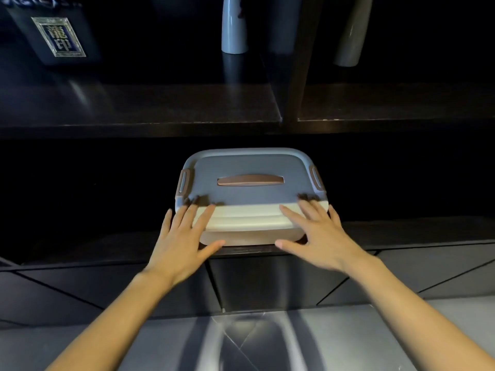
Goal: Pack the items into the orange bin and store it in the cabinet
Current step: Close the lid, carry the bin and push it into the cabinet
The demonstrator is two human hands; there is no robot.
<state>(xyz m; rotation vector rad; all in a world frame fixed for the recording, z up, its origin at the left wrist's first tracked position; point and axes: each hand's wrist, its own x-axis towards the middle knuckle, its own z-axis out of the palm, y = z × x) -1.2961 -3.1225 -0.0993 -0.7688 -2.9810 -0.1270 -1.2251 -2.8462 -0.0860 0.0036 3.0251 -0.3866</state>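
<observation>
The bin [250, 171] sits in the dark lower compartment of the cabinet [139, 121], its near edge just over the shelf's front lip. A pale lid with an orange-brown handle and side clips covers it, so its contents are hidden. My left hand [184, 236] lies with straight, spread fingers on the lid's near-left corner. Across from it, my right hand [318, 235] lies the same way on the near-right corner. Each thumb reaches under the front rim.
On the shelf above stand a dark framed box [57, 36] at the left, a pale vase [233, 28] in the middle and another vase [351, 36] behind a vertical divider [300, 62]. Grey cabinet fronts and a glossy floor [254, 341] lie below.
</observation>
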